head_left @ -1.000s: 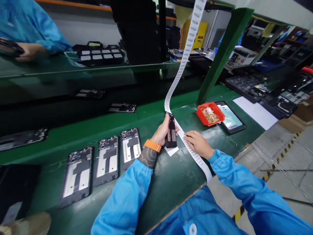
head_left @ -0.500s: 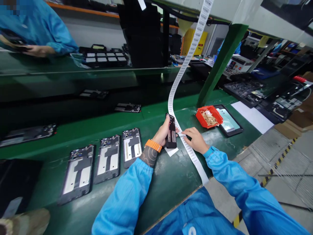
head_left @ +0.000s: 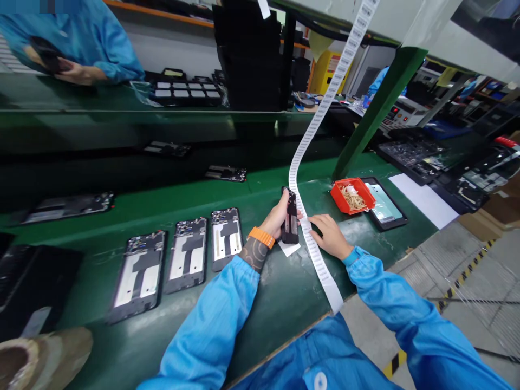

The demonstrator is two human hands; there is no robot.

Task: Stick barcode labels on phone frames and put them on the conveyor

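A long green workbench [head_left: 284, 292] is set across the room, and a raised green shelf [head_left: 122, 116] is built up behind it. A slanted green post [head_left: 377, 108] is planted at the bench's far edge. The floor [head_left: 467, 254] is laid in grey and marked with a yellow-and-black striped line [head_left: 397, 362]. A yellow cabinet [head_left: 323, 67] is placed far back, and an orange rail [head_left: 162, 12] is fixed high up.

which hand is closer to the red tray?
Right. The right hand rests on the label strip, just left of the red tray, not touching it. The left hand grips a phone frame farther left, across the strip.
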